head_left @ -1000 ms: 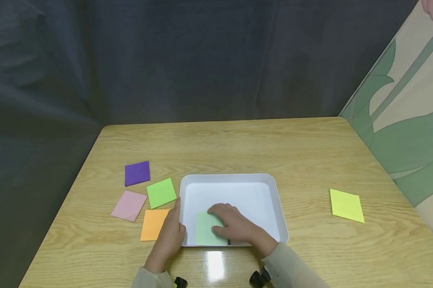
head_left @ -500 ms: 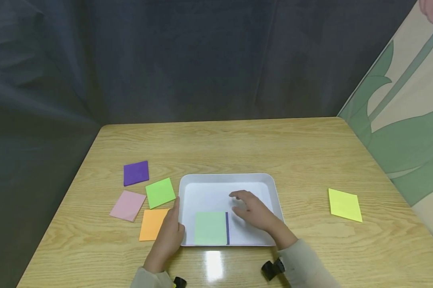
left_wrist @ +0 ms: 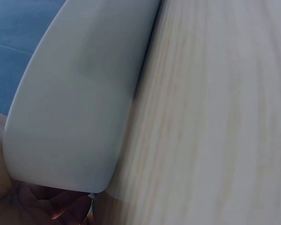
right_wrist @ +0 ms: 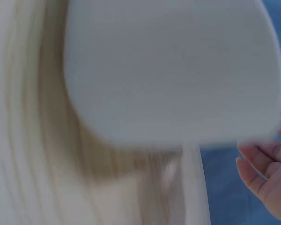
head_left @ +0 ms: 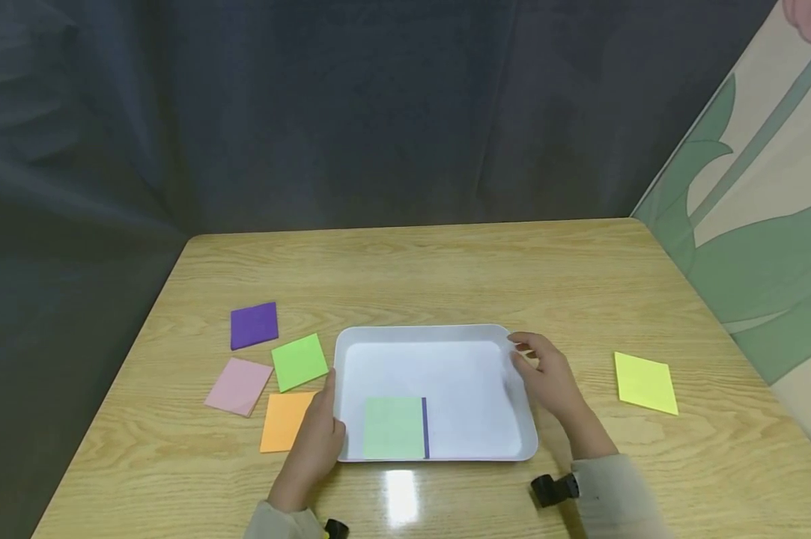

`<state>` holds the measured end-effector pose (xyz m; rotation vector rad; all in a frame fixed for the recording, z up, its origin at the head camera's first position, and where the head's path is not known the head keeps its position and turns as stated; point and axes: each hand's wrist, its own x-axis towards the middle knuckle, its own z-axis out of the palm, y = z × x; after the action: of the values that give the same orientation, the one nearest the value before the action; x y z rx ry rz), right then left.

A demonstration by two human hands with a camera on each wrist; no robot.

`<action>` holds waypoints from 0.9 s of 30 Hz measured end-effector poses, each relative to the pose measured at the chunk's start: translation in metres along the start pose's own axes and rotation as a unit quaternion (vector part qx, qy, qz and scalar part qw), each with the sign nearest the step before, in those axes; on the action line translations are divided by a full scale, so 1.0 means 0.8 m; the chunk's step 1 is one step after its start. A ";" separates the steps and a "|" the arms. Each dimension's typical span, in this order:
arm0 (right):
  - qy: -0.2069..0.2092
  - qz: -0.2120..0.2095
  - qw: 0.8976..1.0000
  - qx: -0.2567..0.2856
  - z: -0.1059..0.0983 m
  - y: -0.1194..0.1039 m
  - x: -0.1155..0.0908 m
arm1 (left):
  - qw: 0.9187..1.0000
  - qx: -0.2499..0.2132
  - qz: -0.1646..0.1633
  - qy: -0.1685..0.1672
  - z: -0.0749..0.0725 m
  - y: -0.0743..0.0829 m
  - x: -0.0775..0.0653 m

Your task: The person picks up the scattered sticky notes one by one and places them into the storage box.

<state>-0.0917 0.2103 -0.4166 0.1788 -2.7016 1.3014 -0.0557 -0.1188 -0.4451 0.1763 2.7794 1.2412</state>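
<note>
A white tray [head_left: 469, 389] lies near the front of the wooden table. Inside its front left part is a pale green paper square [head_left: 393, 428], with a narrow purple strip [head_left: 426, 428] along its right edge. My left hand [head_left: 317, 434] holds the tray's left wall; the left wrist view shows thumb and fingers about the tray corner. My right hand [head_left: 547, 378] is at the tray's right side by the back corner, fingers loosely bent around nothing. In the right wrist view its fingers [right_wrist: 257, 161] appear beyond the tray wall [right_wrist: 173, 70].
Left of the tray lie purple [head_left: 254, 326], bright green [head_left: 300, 362], pink [head_left: 239, 386] and orange [head_left: 287, 421] squares, the orange one partly behind my left hand. A yellow square [head_left: 645, 382] lies far right. Dark cloth [head_left: 405, 112] hangs behind the table [head_left: 405, 277].
My right hand has let go of the pale green square and moved right, out over the tray's right edge, uncovering the purple strip. The left hand has stayed at the left wall.
</note>
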 end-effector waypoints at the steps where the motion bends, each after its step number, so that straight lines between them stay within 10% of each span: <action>1: 0.005 0.009 1.000 0.001 -0.005 0.003 -0.002 | 1.000 0.002 0.001 0.001 0.000 0.000 0.000; 18: 0.034 0.124 0.990 -0.065 -0.077 0.066 -0.041 | 1.000 0.006 0.006 0.003 0.000 0.001 0.000; 27: 0.029 0.239 0.955 -0.174 -0.098 0.090 -0.054 | 1.000 0.008 0.015 0.002 -0.001 0.003 -0.001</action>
<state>-0.0556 0.3186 -0.4313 -0.5717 -2.9692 0.8651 -0.0549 -0.1178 -0.4432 0.2188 2.7997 1.2283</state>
